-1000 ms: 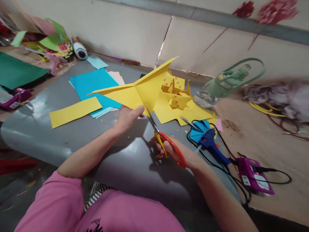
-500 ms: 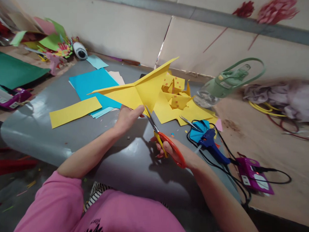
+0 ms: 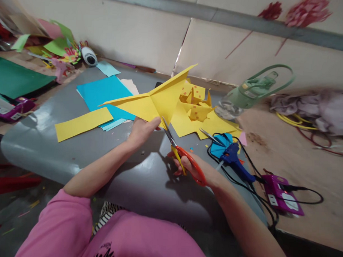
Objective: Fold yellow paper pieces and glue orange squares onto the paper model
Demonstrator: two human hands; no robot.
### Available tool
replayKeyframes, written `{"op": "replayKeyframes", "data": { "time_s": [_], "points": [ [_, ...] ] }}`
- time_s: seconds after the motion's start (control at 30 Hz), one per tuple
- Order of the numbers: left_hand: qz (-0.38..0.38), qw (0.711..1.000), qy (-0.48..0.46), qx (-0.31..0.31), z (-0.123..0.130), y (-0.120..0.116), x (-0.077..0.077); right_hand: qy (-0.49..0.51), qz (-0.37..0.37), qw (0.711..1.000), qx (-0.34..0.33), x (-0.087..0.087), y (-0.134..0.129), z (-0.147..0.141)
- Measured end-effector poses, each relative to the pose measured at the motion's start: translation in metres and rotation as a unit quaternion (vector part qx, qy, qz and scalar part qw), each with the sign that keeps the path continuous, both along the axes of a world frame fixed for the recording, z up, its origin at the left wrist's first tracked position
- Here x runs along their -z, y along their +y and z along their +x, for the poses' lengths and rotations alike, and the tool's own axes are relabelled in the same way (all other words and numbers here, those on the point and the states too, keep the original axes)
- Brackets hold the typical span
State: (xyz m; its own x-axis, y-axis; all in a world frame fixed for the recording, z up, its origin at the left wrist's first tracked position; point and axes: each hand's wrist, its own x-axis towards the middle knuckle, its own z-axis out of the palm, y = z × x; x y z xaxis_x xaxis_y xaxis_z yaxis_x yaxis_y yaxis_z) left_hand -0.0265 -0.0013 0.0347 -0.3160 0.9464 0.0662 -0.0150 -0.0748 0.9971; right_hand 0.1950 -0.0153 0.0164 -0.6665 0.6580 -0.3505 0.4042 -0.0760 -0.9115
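My left hand [image 3: 144, 130] pinches the lower edge of a creased yellow paper sheet [image 3: 164, 95], which is raised above the table with its far edges folded up. In my right hand [image 3: 191, 166] is a pair of scissors [image 3: 191, 163] with one red and one yellow handle. Their blades meet the sheet's lower edge, just right of my left thumb. A yellow paper strip [image 3: 83, 124] lies to the left. Behind the raised sheet, at the right, are folded yellow paper pieces with orange squares [image 3: 198, 112] on more yellow paper.
Blue paper [image 3: 102, 94] lies at the left of the grey table [image 3: 44, 139]. On the right are a blue glue gun [image 3: 234, 158] with black cords, a second pair of scissors [image 3: 209, 134], a purple power strip [image 3: 283, 194] and a green bottle [image 3: 247, 91].
Hardly anything differs. The yellow sheet's left tip has shifted very slightly to the right, while both hands and the scissors hold almost the same place.
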Motion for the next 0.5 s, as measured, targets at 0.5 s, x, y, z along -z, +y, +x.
{"op": "replayKeyframes", "data": {
  "time_s": [0.5],
  "points": [
    [-0.002, 1.0, 0.009, -0.006, 0.0004, 0.0007, 0.0004, 0.001, -0.033, 0.999, 0.013, -0.0026, -0.0024, -0.0012]
  ]
}}
